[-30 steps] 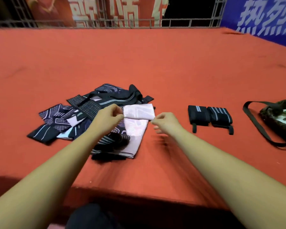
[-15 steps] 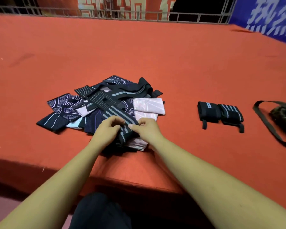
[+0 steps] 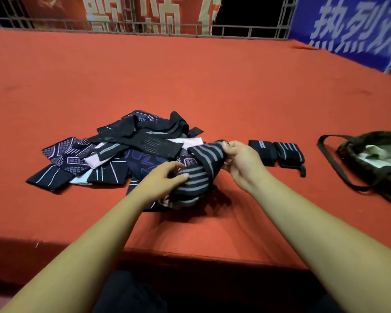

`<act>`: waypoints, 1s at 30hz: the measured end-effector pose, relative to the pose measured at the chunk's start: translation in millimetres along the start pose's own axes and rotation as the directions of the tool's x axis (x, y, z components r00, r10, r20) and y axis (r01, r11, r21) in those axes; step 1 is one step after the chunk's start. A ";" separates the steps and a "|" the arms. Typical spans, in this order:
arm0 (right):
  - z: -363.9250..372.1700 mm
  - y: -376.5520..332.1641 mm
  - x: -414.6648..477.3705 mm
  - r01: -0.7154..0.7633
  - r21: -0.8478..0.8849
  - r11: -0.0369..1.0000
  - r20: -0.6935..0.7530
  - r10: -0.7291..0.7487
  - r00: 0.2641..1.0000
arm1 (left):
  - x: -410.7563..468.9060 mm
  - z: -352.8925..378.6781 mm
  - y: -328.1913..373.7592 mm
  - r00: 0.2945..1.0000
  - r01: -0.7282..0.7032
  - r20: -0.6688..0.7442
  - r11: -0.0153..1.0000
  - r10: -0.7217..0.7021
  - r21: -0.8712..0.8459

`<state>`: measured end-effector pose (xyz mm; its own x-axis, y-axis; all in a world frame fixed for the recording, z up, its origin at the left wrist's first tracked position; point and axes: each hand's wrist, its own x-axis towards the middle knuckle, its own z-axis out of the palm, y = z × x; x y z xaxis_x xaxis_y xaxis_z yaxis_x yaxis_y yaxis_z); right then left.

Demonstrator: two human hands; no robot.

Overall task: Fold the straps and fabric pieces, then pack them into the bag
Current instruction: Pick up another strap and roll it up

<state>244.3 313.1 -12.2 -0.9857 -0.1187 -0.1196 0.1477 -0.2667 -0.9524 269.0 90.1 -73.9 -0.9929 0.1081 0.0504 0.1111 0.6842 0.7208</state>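
Two hands are on one strap (image 3: 201, 172), the grey-striped black one, lifted off the near right edge of the pile (image 3: 122, 150). The right hand (image 3: 242, 161) pinches its upper end between thumb and curled fingers and holds it up and out to the right. I read that as a way to pull the band straight before it is folded. The left hand (image 3: 165, 177) is lower and closer to me, fingers only lightly bent, and seems to nip the strap's lower part between thumb and forefinger. I cannot see how firm that grip is. Between the two grips the strap hangs in a slack twist, so it is not yet flat enough to fold.

The pile is a tangle of dark patterned pieces, pale pieces and black bands lying across each other on the red table (image 3: 190, 82), near its front edge, where both hands can reach it. Two finished rolls (image 3: 278, 152) lie side by side just right of the right hand, between the pile and the bag (image 3: 375, 159). My guess is they are parked there on the way to packing. The bag lies at the far right with its mouth slack and something pale inside, its black carry loop (image 3: 332, 163) spread towards the rolls.

Most of the work is still ahead: one strap is in hand, the pile is untouched, and nothing dark shows in the bag.
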 end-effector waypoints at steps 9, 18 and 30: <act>-52.6 56.1 -29.9 -0.186 -0.631 0.753 0.052 0.281 0.958 | -2.0 53.9 -1.3 0.999 -0.033 -0.024 0.958 0.041 0.284; -89.0 69.7 -36.3 0.022 0.294 0.955 -0.254 0.056 0.965 | 3.4 56.2 -17.7 0.994 0.081 -0.094 0.962 -0.058 0.259; -166.8 49.4 -65.6 -0.306 -0.539 0.785 -0.490 0.003 0.872 | -2.1 57.5 -21.3 0.995 -0.096 0.068 0.929 0.076 0.358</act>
<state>302.7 467.2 -98.2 -0.8986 0.3645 -0.2444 0.3735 0.3430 -0.8619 271.2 116.7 -129.0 -0.9762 0.2090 0.0578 0.2139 0.8832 0.4175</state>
